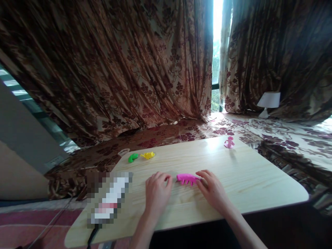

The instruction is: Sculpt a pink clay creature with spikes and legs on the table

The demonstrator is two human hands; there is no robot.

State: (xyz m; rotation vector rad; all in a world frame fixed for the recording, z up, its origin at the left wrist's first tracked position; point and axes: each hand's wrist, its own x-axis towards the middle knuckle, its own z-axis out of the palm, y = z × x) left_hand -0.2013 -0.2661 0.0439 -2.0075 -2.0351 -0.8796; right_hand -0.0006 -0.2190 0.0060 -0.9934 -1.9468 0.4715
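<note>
- Head view: your right hand [211, 188] is at the right end of the pink toy [187, 178], fingers bent and partly closed, fingertips touching it or right against it. Can't tell if you have a firm pinch on it.
- Your left hand [157, 190] is off the toy's other end, just beside it, with a small gap. Fingers loosely curled, thumb apart from them, nothing visible in its hold. Palm side faces down.
- Pink toy lies between your two hands on the tabletop [249, 180], nearer the right one. Long body, row of short prongs pointing your way.
- Beyond your left hand, toward the far left edge: yellow toy [148, 155], with green toy [133, 158] just left of it. The two sit apart.
- Clear ring-like item [123, 151] by the far left corner, too faint to identify.
- Left of your left hand: pixelated long object [110, 200], slanted, whitish with a reddish patch. Black cord [92, 236] at its near end. Details masked.
- Far right corner: pink figure [229, 142] upright on a round base, well apart from your right hand.
- Behind: floral curtains [155, 69], bright window gap [216, 62], white lamp [269, 100] on patterned cloth [293, 133] at right.
</note>
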